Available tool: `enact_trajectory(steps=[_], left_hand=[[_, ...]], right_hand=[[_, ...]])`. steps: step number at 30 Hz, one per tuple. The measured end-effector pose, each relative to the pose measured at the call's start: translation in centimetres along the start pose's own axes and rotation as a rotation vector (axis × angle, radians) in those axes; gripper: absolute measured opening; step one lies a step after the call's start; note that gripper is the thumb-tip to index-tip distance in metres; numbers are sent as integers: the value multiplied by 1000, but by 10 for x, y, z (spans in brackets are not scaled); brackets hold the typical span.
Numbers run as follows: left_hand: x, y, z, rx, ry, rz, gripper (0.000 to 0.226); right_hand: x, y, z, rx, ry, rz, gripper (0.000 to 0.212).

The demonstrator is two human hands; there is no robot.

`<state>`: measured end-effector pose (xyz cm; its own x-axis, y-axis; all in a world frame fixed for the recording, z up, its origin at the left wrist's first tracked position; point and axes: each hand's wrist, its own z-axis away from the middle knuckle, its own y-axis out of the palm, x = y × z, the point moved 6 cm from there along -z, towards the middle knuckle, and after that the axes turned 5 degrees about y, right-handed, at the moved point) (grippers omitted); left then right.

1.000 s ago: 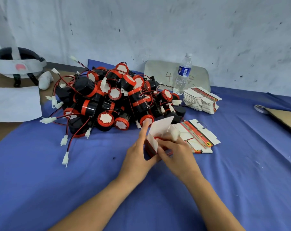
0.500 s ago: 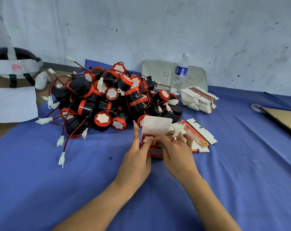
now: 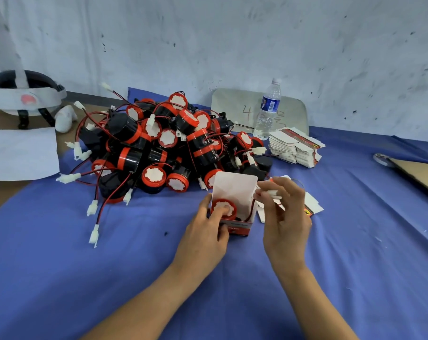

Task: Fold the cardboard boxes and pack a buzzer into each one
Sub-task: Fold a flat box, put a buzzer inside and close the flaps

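A small white and red cardboard box stands on the blue cloth with its lid flap up. A black and red buzzer sits inside it, white face up. My left hand grips the box's left side, its thumb pressing on the buzzer's face. To the right of the box, my right hand pinches the buzzer's white wire connector. A big pile of buzzers with red and black wires lies behind the box. Flat unfolded boxes lie partly hidden under my right hand.
A stack of flat boxes and a water bottle stand at the back right. A brown cardboard sheet lies at the right edge. At far left are a headset and white paper. Blue cloth covers the table.
The box has been set upright with the buzzer seated inside. My right hand has lifted away to the right, holding the wire connector. My left thumb now presses the buzzer's face.
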<state>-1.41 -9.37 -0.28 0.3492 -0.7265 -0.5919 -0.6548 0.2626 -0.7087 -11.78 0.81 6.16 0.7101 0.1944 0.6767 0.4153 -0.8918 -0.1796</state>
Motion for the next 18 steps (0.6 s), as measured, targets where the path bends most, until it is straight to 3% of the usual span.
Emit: enact_trajectory(steps=[5,9,12,18], left_hand=[[0,0,0,14,3,-24,37],[-1,1,1,53,1,-37,41],[-3,0,2,62,2,-50,42],[-5,1,3,49,15,-100,43]], right_hand=[[-8,7,0,74,50,113,38],[-18,20,4,186,88,215,23],[-16,27,5,227,-13,326,8],[-2,28,4,188,-194,513,17]])
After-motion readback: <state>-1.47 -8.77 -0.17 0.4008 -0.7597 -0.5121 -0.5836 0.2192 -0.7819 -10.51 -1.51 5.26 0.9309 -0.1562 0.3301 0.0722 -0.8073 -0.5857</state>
